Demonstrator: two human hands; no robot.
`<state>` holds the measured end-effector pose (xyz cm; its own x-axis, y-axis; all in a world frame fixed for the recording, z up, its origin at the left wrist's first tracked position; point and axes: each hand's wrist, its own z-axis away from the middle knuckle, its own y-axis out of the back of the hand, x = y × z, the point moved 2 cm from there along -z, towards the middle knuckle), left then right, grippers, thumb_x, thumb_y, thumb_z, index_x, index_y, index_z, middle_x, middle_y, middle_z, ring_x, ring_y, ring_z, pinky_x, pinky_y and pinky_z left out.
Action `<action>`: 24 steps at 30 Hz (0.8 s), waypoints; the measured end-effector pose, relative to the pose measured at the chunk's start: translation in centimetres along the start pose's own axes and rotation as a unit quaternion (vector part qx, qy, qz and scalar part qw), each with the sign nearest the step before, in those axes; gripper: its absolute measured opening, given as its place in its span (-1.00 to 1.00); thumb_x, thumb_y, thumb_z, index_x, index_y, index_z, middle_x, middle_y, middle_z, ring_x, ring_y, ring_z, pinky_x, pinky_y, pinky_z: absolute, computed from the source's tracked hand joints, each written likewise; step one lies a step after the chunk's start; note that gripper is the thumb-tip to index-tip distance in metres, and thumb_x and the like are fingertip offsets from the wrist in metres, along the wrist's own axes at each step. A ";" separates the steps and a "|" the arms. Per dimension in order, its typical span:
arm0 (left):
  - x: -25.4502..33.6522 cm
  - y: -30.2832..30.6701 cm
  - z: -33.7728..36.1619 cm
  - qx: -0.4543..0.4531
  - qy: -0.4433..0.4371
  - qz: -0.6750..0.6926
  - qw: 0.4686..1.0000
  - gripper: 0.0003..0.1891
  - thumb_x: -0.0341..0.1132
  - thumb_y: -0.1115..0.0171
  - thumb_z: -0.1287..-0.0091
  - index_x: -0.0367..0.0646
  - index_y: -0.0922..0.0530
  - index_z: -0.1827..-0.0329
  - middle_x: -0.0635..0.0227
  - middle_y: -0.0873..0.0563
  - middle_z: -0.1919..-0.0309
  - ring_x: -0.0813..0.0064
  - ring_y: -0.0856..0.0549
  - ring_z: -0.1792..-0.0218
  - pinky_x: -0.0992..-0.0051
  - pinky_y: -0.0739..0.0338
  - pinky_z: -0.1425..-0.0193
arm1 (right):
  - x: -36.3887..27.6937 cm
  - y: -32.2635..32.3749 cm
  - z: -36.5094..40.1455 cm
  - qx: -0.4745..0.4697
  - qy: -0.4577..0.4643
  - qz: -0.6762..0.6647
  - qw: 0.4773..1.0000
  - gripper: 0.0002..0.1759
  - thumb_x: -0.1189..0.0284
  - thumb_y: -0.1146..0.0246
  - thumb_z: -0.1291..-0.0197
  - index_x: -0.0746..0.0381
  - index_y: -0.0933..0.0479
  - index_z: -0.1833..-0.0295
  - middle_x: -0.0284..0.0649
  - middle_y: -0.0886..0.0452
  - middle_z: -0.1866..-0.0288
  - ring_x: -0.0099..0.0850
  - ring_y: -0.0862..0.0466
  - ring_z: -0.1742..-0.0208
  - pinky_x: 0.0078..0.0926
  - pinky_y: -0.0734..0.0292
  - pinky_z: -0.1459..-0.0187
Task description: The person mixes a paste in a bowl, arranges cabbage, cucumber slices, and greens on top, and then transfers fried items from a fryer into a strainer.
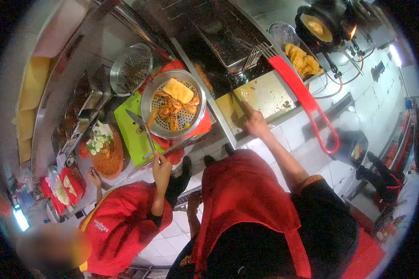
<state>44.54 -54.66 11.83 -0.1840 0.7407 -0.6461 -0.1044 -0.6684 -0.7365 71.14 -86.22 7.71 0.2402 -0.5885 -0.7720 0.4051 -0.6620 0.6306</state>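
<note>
My right hand reaches out to the steel counter beside the fryer and grips a dark thin utensil whose tip rests on the greasy surface. My left hand hangs low beside my red apron, mostly hidden, and its fingers cannot be made out. To the left stands a metal perforated bowl holding fried pieces and a yellow slab. A co-worker in a red shirt holds a knife over the bowl's edge with one hand.
A green cutting board lies under the bowl. A long red-handled fork lies across the fryer and counter. A tray of yellow fried pieces and a wok on a flame sit farther right. A garnished plate is at the left.
</note>
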 end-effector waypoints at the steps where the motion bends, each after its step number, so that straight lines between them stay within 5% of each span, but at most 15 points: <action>1: -0.5 -0.1 -0.1 0.038 -0.036 0.107 0.993 -0.65 -0.18 0.03 -0.59 -0.22 -0.69 0.10 0.26 -0.71 0.35 0.62 -0.69 0.24 0.55 -0.58 0.01 | -0.8 0.4 0.1 -0.008 -0.008 -0.005 1.000 -0.25 0.54 -0.12 -0.07 0.22 -0.25 -0.48 0.29 -0.63 0.08 0.18 -0.63 -0.02 0.00 -0.52 -0.11; 2: -0.6 -0.1 -0.1 0.056 -0.068 0.176 0.980 -0.65 -0.18 0.03 -0.59 -0.22 -0.68 0.10 0.26 -0.71 0.34 0.62 -0.69 0.24 0.55 -0.57 0.01 | -1.5 0.6 0.2 -0.017 -0.016 -0.009 1.000 -0.26 0.53 -0.12 -0.08 0.22 -0.25 -0.47 0.30 -0.62 0.08 0.19 -0.63 -0.02 0.01 -0.52 -0.10; 12: -0.2 -0.2 1.1 0.048 -0.032 0.010 0.998 -0.66 -0.19 0.02 -0.57 -0.21 -0.68 0.11 0.25 -0.71 0.34 0.60 -0.69 0.23 0.52 -0.53 -0.05 | -2.7 -0.5 0.8 -0.040 -0.022 0.042 0.998 -0.27 0.58 -0.13 -0.10 0.22 -0.25 -0.47 0.24 -0.65 0.11 0.14 -0.65 0.03 0.04 -0.53 -0.08; 15: -0.1 -0.2 1.4 0.051 -0.031 -0.012 0.998 -0.67 -0.20 0.02 -0.56 -0.21 -0.68 0.11 0.25 -0.71 0.34 0.59 -0.69 0.22 0.52 -0.52 -0.06 | -1.2 -0.3 0.4 0.030 0.049 0.012 0.998 -0.30 0.58 -0.12 -0.11 0.23 -0.27 -0.46 0.23 -0.65 0.05 0.14 -0.65 0.01 0.04 -0.52 -0.10; 17: -0.1 -0.3 1.6 0.052 -0.031 -0.027 0.998 -0.67 -0.20 0.02 -0.56 -0.21 -0.68 0.11 0.25 -0.71 0.34 0.59 -0.68 0.22 0.51 -0.51 -0.07 | -0.1 -0.2 -1.0 0.029 -0.037 -0.116 0.992 -0.33 0.54 -0.12 -0.13 0.23 -0.30 -0.44 0.24 -0.64 0.01 0.17 -0.65 0.00 0.04 -0.52 -0.09; 21: -0.1 -0.2 2.3 0.051 -0.035 -0.048 0.997 -0.68 -0.20 0.01 -0.55 -0.20 -0.68 0.11 0.25 -0.71 0.34 0.58 -0.68 0.21 0.50 -0.49 -0.10 | -0.3 -1.3 -4.3 0.073 0.015 -0.066 0.995 -0.33 0.51 -0.12 -0.12 0.27 -0.32 -0.43 0.29 -0.62 0.00 0.18 -0.64 -0.02 0.01 -0.52 -0.11; 24: 0.0 -0.3 2.7 0.054 -0.039 -0.065 0.996 -0.68 -0.21 0.01 -0.54 -0.20 -0.68 0.12 0.25 -0.71 0.34 0.57 -0.68 0.21 0.49 -0.48 -0.11 | -0.2 -3.0 -7.1 0.021 -0.037 -0.019 0.999 -0.32 0.48 -0.14 -0.10 0.32 -0.31 -0.41 0.33 -0.62 0.02 0.22 -0.63 -0.04 -0.03 -0.52 -0.16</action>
<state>41.90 -54.66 12.61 -0.2369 0.8171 -0.5256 -0.2362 -0.5732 -0.7847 76.11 -80.84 5.46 0.1594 -0.5940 -0.7885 0.3740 -0.7028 0.6051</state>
